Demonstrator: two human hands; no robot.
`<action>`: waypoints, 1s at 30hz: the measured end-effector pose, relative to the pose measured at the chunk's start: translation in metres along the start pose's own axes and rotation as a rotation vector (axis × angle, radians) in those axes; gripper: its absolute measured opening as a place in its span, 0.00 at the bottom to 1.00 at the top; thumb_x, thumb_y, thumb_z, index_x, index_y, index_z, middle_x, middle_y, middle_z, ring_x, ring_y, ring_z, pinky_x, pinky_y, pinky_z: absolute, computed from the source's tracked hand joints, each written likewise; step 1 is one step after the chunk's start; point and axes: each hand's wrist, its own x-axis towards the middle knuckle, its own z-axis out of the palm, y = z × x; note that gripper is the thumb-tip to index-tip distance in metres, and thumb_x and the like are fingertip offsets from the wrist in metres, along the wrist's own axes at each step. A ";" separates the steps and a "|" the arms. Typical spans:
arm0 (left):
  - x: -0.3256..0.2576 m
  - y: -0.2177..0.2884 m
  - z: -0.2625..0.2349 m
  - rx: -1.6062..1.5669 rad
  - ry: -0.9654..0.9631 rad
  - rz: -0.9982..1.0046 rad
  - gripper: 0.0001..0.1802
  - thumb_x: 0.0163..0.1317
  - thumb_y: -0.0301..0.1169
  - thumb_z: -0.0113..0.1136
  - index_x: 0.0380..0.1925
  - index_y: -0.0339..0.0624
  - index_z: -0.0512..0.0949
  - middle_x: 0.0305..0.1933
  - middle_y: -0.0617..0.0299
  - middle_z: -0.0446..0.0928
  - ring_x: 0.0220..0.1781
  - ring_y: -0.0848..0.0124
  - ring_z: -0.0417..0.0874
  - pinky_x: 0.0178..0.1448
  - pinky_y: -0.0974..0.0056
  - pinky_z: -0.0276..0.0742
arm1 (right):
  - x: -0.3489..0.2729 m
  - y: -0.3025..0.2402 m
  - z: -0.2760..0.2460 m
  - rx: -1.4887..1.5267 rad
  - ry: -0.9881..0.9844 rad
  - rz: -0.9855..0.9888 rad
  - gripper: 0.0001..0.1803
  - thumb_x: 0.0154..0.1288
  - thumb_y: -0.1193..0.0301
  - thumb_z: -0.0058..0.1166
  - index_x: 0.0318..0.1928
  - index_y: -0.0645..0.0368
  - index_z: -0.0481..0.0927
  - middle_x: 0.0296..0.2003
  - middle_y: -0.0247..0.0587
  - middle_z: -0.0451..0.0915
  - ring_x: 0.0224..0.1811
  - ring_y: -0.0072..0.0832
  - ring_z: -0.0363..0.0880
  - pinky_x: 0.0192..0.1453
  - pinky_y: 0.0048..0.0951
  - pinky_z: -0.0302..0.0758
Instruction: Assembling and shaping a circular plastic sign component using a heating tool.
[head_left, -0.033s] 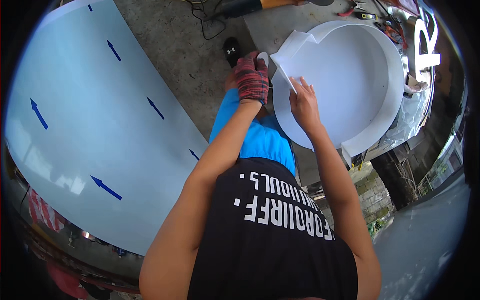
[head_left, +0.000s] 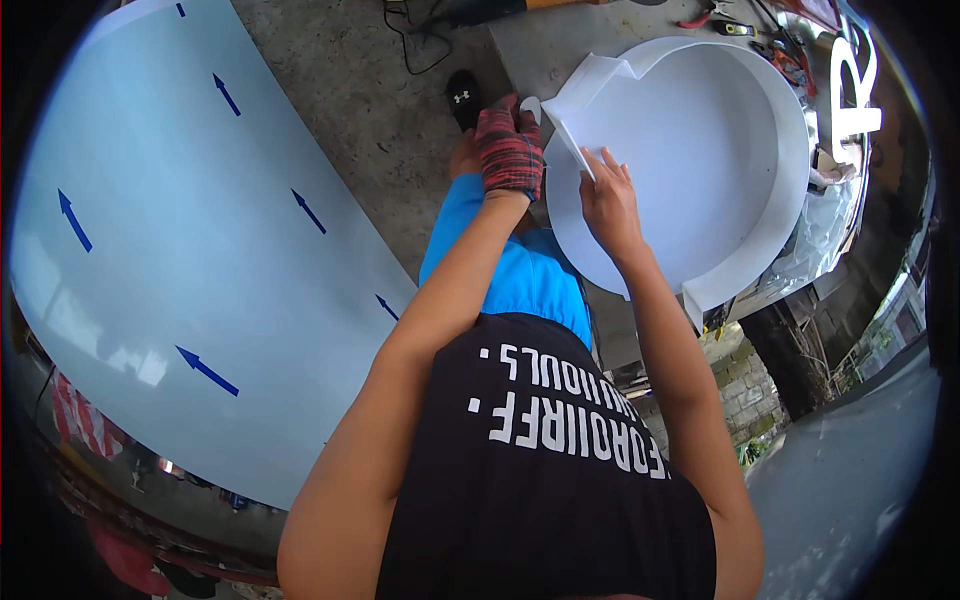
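Note:
A large white round sheet (head_left: 680, 170) lies on the table, with a white strip (head_left: 783, 150) standing on edge around much of its rim. At its left side the strip bends out into a pointed corner. My left hand (head_left: 508, 150), in a red and black knit glove, is closed around a small white round-ended object (head_left: 531, 106) just left of that corner; its kind is mostly hidden by the glove. My bare right hand (head_left: 610, 205) pinches the edge of the strip below the corner, thumb on the outside, the other fingers reaching over the sheet.
A wide pale blue panel (head_left: 190, 230) with dark blue arrows takes up the left. On the grey table (head_left: 540, 50) lie red-handled pliers (head_left: 703, 18), a tape measure (head_left: 735, 29) and a white cut-out letter (head_left: 850, 90). Clear plastic (head_left: 815, 235) is bunched at the right. A black cord (head_left: 410, 55) lies on the floor.
My left hand has shifted slightly to the right with the white object. My right hand stays at the strip. The whole view has shifted a little.

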 end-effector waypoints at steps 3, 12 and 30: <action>-0.007 -0.002 0.013 0.017 0.065 0.019 0.20 0.71 0.36 0.59 0.56 0.35 0.79 0.49 0.42 0.82 0.53 0.48 0.84 0.61 0.50 0.78 | -0.001 -0.002 0.000 0.019 -0.007 0.003 0.20 0.75 0.74 0.47 0.65 0.56 0.76 0.58 0.56 0.81 0.71 0.60 0.69 0.75 0.64 0.62; -0.044 -0.010 0.039 -0.477 -0.072 -0.132 0.30 0.71 0.38 0.60 0.66 0.28 0.71 0.60 0.35 0.79 0.64 0.45 0.79 0.67 0.52 0.75 | 0.000 0.001 -0.001 0.030 -0.056 -0.004 0.23 0.73 0.75 0.49 0.67 0.53 0.75 0.59 0.51 0.82 0.71 0.64 0.68 0.74 0.69 0.61; -0.049 0.019 0.046 -0.723 -0.160 -0.338 0.43 0.56 0.34 0.78 0.68 0.33 0.67 0.63 0.45 0.69 0.65 0.58 0.76 0.68 0.56 0.74 | 0.019 0.016 -0.060 0.264 -0.450 -0.117 0.37 0.66 0.56 0.66 0.72 0.52 0.70 0.76 0.54 0.61 0.80 0.58 0.54 0.82 0.55 0.53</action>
